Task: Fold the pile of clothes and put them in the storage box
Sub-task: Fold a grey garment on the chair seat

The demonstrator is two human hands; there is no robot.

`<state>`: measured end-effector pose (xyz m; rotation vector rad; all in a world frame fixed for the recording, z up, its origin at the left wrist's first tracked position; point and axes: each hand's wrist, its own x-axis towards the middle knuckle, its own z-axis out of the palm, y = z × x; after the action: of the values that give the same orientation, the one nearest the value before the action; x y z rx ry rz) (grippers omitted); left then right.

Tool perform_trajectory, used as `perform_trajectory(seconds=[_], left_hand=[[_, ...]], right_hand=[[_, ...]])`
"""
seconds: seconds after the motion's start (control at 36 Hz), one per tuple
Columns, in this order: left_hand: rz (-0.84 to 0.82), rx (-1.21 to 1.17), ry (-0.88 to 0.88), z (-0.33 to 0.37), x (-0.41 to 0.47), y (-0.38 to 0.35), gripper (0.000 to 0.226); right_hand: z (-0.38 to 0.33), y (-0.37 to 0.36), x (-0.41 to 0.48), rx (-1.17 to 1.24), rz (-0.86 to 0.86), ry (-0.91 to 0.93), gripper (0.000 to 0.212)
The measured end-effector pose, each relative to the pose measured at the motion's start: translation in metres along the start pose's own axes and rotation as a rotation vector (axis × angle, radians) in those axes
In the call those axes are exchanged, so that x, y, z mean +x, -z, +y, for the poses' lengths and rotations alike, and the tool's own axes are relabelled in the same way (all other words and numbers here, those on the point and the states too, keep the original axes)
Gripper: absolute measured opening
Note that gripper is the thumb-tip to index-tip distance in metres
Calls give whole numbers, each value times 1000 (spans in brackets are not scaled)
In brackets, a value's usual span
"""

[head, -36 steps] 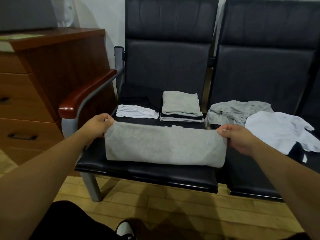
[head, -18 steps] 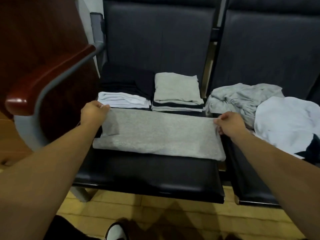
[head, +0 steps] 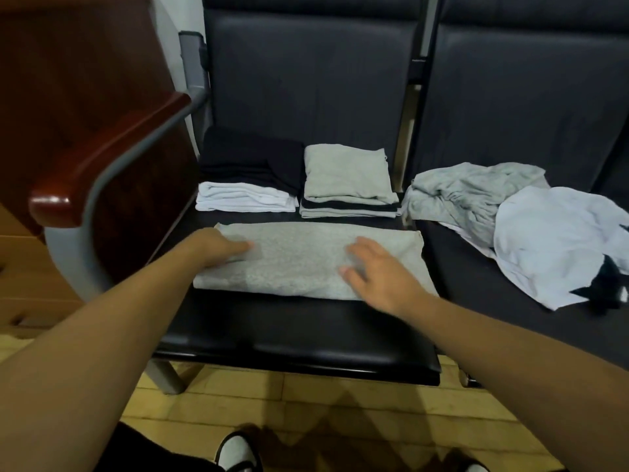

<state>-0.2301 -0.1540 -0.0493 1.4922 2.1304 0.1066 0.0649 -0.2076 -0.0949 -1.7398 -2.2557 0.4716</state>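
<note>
A grey garment (head: 299, 257), folded into a long strip, lies flat across the front of the left black seat (head: 292, 335). My left hand (head: 218, 248) rests flat on its left end, fingers pointing right. My right hand (head: 377, 270) lies open on its right half, fingers spread. Behind it sit a folded white stack (head: 245, 201) with black clothes (head: 252, 161) beyond it, and a grey-topped folded stack (head: 350, 180). On the right seat lies an unfolded pile: a crumpled grey garment (head: 466, 195) and a white one (head: 558, 243). No storage box is in view.
A wooden armrest (head: 109, 158) on a grey metal frame borders the left seat. A brown wooden cabinet (head: 68, 80) stands at the left. Tiled yellow floor (head: 306, 410) and my shoes (head: 238, 451) show below the seat edge.
Both hands let go of the grey garment's top corners and moved inward onto its surface, now lying flat on it. The garment went from held up to laid flat on the seat.
</note>
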Motion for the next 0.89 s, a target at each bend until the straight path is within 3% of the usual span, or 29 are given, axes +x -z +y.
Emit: perform_trajectory(seconds=[0.17, 0.25, 0.33, 0.47, 0.64, 0.75, 0.81, 0.89], left_hand=[[-58, -30, 34, 10, -22, -4, 88], [-86, -213, 78, 12, -27, -3, 96], [-96, -484, 113, 8, -30, 0, 73], [-178, -693, 139, -10, -40, 14, 32], [-159, -776, 5, -16, -52, 30, 30], [-54, -547, -188, 8, -66, 31, 12], [-19, -483, -272, 25, -74, 28, 7], [58, -408, -361, 54, -76, 15, 20]], right_hand=[[-19, -20, -8, -183, -152, 26, 64], [-17, -19, -10, -205, -181, 65, 72], [-17, -18, -11, -197, -206, 104, 74], [-29, -22, -12, -189, -224, 129, 63], [-59, -36, -11, -112, -215, 159, 65], [-73, -34, -2, 211, -235, 97, 48], [-74, -25, 0, 604, -237, -40, 42], [-65, -6, 0, 1229, -180, -251, 41]])
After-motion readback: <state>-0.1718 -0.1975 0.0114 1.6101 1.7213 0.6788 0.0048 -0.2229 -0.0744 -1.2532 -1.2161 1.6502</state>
